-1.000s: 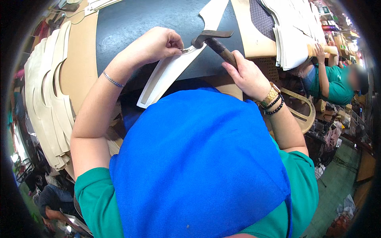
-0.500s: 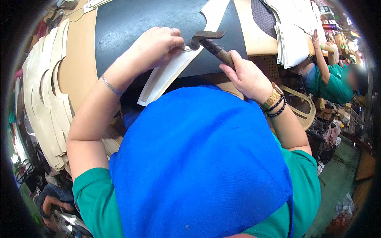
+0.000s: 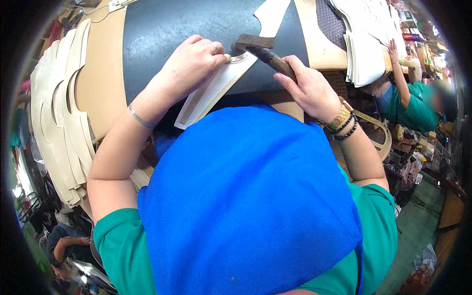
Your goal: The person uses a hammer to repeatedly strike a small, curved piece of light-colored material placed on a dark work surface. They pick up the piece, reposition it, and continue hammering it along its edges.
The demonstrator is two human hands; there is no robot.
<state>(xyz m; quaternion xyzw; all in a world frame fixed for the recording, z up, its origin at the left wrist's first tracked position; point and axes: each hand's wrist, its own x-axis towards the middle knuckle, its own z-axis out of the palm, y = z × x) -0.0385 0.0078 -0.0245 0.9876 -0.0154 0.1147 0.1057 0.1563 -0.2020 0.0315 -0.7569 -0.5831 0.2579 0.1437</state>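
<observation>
A white, leather-like cut piece (image 3: pixel 220 89) with a folded-looking border lies slanted on the black work mat (image 3: pixel 162 29). My left hand (image 3: pixel 196 61) is closed at its upper curved edge, thumb and fingers pinching the rim. My right hand (image 3: pixel 314 91) is wrapped round the handle of a hammer (image 3: pixel 269 59) with a dark metal head. That head is just above the far end of the piece, close to my left fingertips; whether it touches cannot be made out. Beyond the hammer lies a second white piece (image 3: pixel 273 18), flat on the mat.
Stacked cream curved pieces (image 3: pixel 56 113) hang over the table's left side. White sheets (image 3: pixel 366 49) are piled at the right, beside a dark woven-patterned piece (image 3: pixel 332 22). A co-worker in a green shirt (image 3: pixel 413 103) is at far right; another person (image 3: pixel 69 246) is lower left.
The hammer head has turned and risen slightly off the curved edge, so more of that edge shows. My left fingers stay pinched at the rim. The whole view has shifted slightly.
</observation>
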